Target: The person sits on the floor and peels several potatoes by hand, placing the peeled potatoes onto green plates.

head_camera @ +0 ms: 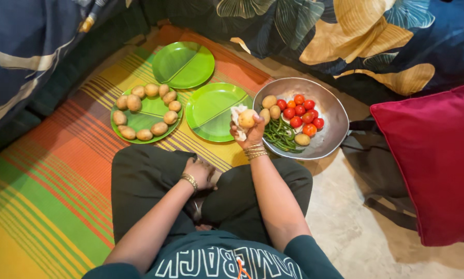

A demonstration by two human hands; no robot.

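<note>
My right hand point(248, 135) is raised over the striped mat and grips a potato point(247, 118) together with a white cloth point(237, 117). It hovers between a bare green divided plate point(209, 110) and a metal bowl point(332, 109). In the bowl lie potatoes point(269, 102), red tomatoes point(301, 111) and green chillies point(280, 135). My left hand point(201, 172) rests on my knee with nothing in it, fingers curled loosely. To the left, a green plate point(148, 114) carries several potatoes set in a ring along its rim.
A third green divided plate point(184, 64) sits further back on the striped mat point(51, 175). A dark red cushion point(433, 165) lies at the right. Patterned blue fabric point(345, 31) runs along the back and left side.
</note>
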